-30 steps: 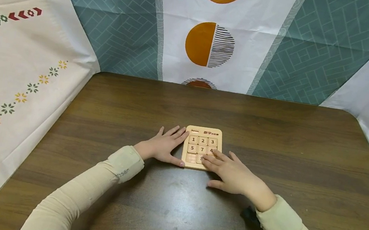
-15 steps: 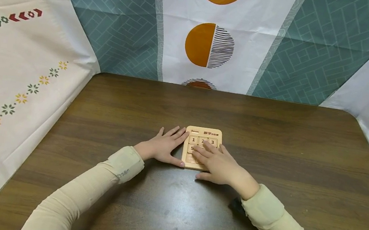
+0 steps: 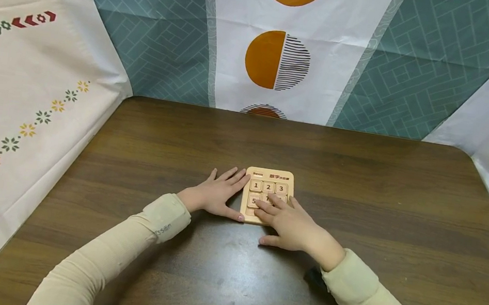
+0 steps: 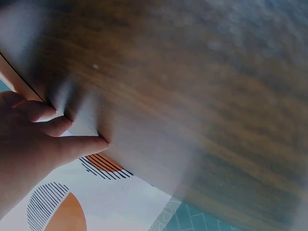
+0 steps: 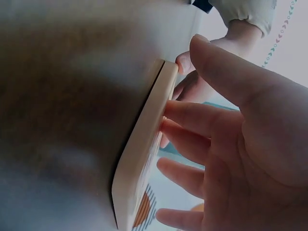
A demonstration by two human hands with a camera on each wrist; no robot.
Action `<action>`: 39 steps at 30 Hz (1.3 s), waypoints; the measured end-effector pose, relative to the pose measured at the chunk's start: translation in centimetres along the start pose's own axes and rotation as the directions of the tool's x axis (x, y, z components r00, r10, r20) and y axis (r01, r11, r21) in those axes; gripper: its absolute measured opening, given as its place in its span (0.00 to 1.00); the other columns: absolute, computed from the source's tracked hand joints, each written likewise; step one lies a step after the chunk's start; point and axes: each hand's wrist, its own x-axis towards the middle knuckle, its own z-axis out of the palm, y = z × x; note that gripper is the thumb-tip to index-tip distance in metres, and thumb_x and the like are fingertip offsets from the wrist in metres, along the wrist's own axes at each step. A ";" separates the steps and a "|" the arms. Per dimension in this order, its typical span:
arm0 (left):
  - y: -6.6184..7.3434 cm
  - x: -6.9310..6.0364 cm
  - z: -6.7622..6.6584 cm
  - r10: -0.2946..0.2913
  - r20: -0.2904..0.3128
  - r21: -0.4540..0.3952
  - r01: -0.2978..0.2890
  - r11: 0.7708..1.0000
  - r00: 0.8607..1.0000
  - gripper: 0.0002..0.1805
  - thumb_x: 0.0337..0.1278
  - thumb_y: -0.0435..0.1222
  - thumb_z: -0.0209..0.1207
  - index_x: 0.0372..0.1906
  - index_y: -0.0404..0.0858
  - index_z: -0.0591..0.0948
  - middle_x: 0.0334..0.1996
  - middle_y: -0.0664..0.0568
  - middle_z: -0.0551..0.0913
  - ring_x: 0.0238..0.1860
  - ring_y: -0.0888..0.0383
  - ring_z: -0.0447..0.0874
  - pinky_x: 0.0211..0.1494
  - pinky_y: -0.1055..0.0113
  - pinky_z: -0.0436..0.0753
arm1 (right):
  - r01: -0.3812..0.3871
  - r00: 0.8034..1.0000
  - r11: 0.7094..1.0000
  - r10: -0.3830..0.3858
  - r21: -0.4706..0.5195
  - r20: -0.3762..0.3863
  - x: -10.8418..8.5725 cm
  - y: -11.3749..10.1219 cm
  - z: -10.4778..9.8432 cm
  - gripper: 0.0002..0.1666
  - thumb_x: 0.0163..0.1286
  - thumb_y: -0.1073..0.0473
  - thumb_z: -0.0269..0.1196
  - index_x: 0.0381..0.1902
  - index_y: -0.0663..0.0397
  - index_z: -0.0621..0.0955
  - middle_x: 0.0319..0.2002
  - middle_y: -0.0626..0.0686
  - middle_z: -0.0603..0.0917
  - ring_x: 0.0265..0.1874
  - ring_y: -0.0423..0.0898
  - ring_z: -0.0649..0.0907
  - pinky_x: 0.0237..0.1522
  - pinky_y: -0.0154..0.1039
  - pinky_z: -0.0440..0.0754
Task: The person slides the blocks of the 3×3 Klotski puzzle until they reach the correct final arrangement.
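Note:
A light wooden number board (image 3: 271, 172) with square numbered tiles lies flat on the brown table. Tiles 1, 2 and 3 (image 3: 281, 189) show along its top row, and 5 (image 3: 253, 200) below at the left. My left hand (image 3: 218, 193) is spread at the board's left edge, fingertips and thumb touching it. Over the lower tiles my right hand (image 3: 294, 225) lies with loosely straight fingers, their tips on the tiles, hiding several of them. In the right wrist view, the right hand's index and middle fingers (image 5: 192, 118) meet the face of the board (image 5: 139, 159).
The brown wooden table (image 3: 181, 133) extends around the board. Behind it hangs a teal and white cloth (image 3: 233, 67) with orange circles. A white cloth (image 3: 6, 114) with flower patterns borders the left side. A dark object (image 3: 315, 278) shows under the right wrist.
My right hand has moved left across the board, then slightly down. Tile 5 and the one beside it have slid down, narrowing the lower-left gap. My left hand has stayed in place.

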 end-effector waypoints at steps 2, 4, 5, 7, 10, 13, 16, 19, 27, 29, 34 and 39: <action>0.0 0.0 0.0 0.002 -0.002 -0.002 -0.002 1.000 1.000 0.58 0.43 0.70 0.50 0.72 0.44 0.38 0.71 0.48 0.36 0.70 0.50 0.31 0.62 0.37 0.40 | 0.007 1.000 1.000 -0.007 0.000 -0.004 -0.1 -0.1 0.1 0.39 0.61 0.38 0.57 0.65 0.52 0.67 0.68 0.50 0.59 0.68 0.55 0.54 0.59 0.65 0.51; 0.0 -0.1 -0.1 0.003 -0.003 -0.004 -0.003 1.000 1.000 0.58 0.44 0.70 0.50 0.72 0.44 0.38 0.71 0.48 0.36 0.70 0.49 0.31 0.62 0.37 0.40 | 0.010 1.000 1.000 -0.010 -0.002 -0.008 -0.3 -0.2 0.1 0.40 0.61 0.38 0.57 0.65 0.52 0.67 0.68 0.50 0.60 0.67 0.55 0.54 0.59 0.65 0.51; 0.0 -0.1 -0.1 0.004 -0.004 -0.004 -0.004 1.000 1.000 0.58 0.44 0.70 0.50 0.72 0.44 0.38 0.71 0.48 0.36 0.70 0.49 0.31 0.62 0.37 0.40 | 0.009 1.000 1.000 -0.009 0.000 -0.009 -0.4 -0.3 0.2 0.40 0.61 0.38 0.58 0.66 0.52 0.66 0.68 0.50 0.60 0.67 0.55 0.54 0.59 0.64 0.51; 0.0 -0.1 -0.1 0.006 -0.008 -0.003 -0.006 1.000 1.000 0.58 0.44 0.69 0.50 0.72 0.44 0.39 0.71 0.48 0.37 0.70 0.49 0.31 0.62 0.37 0.40 | 0.009 1.000 1.000 -0.009 0.001 -0.012 -0.5 -0.4 0.2 0.40 0.61 0.38 0.58 0.66 0.52 0.66 0.68 0.50 0.60 0.67 0.55 0.55 0.59 0.64 0.51; 0.0 -0.1 -0.2 0.008 -0.011 0.002 -0.008 1.000 1.000 0.58 0.44 0.70 0.50 0.72 0.44 0.39 0.71 0.48 0.37 0.70 0.49 0.32 0.62 0.37 0.41 | 0.013 1.000 1.000 -0.013 0.008 -0.020 -0.7 -0.5 0.2 0.40 0.61 0.39 0.58 0.66 0.52 0.66 0.67 0.50 0.61 0.67 0.54 0.56 0.59 0.64 0.51; 0.0 -0.1 -0.2 0.010 -0.013 0.008 -0.010 1.000 1.000 0.58 0.44 0.69 0.50 0.72 0.44 0.39 0.71 0.48 0.37 0.70 0.49 0.32 0.62 0.37 0.41 | 0.025 0.999 1.000 -0.024 0.015 -0.028 -0.8 -0.7 0.3 0.39 0.61 0.40 0.58 0.66 0.52 0.66 0.67 0.50 0.63 0.67 0.54 0.57 0.59 0.64 0.51; 0.0 -0.1 -0.2 0.011 -0.013 0.012 -0.011 1.000 1.000 0.58 0.44 0.69 0.50 0.72 0.44 0.39 0.71 0.47 0.37 0.70 0.49 0.32 0.62 0.37 0.42 | 0.033 0.999 0.999 -0.033 0.013 -0.032 -1.1 -0.7 0.4 0.39 0.62 0.40 0.57 0.66 0.53 0.66 0.66 0.51 0.63 0.67 0.54 0.57 0.59 0.63 0.52; 0.0 0.0 -0.1 0.010 -0.013 0.013 -0.010 1.000 1.000 0.58 0.44 0.69 0.50 0.72 0.43 0.39 0.71 0.47 0.37 0.70 0.49 0.32 0.62 0.36 0.42 | 0.042 0.998 0.999 -0.041 0.011 -0.045 -1.2 -0.7 0.6 0.39 0.62 0.40 0.57 0.66 0.53 0.66 0.66 0.51 0.63 0.67 0.54 0.57 0.59 0.63 0.53; 0.1 0.0 -0.1 0.006 -0.013 0.002 -0.005 1.000 1.000 0.58 0.43 0.70 0.50 0.72 0.44 0.39 0.71 0.48 0.37 0.70 0.50 0.32 0.62 0.37 0.41 | -0.040 0.992 0.999 0.037 -0.026 -0.120 -1.0 0.9 0.6 0.40 0.60 0.39 0.59 0.66 0.52 0.66 0.67 0.50 0.63 0.67 0.55 0.56 0.58 0.64 0.53; 0.1 0.0 -0.1 0.003 -0.009 0.006 -0.003 1.000 1.000 0.58 0.43 0.70 0.50 0.72 0.45 0.39 0.71 0.48 0.37 0.70 0.50 0.32 0.62 0.37 0.41 | -0.070 0.990 0.997 0.065 -0.035 -0.127 -1.0 1.2 0.4 0.40 0.60 0.39 0.59 0.66 0.52 0.66 0.67 0.50 0.63 0.67 0.55 0.56 0.58 0.64 0.53; 0.1 0.0 -0.1 0.004 -0.010 0.008 -0.004 1.000 1.000 0.58 0.43 0.70 0.50 0.72 0.44 0.39 0.71 0.48 0.38 0.70 0.50 0.32 0.62 0.37 0.41 | -0.086 0.991 0.996 0.083 -0.026 -0.106 -0.9 1.6 0.3 0.40 0.61 0.39 0.58 0.65 0.54 0.66 0.66 0.51 0.63 0.67 0.56 0.57 0.58 0.65 0.53; 0.2 -0.1 -0.2 -0.001 -0.008 0.007 0.001 1.000 1.000 0.58 0.43 0.69 0.50 0.72 0.44 0.40 0.71 0.48 0.38 0.70 0.50 0.32 0.62 0.38 0.41 | -0.086 0.993 0.996 0.084 -0.022 -0.086 -0.7 1.4 0.3 0.40 0.61 0.39 0.58 0.66 0.54 0.66 0.66 0.52 0.63 0.67 0.56 0.56 0.58 0.64 0.52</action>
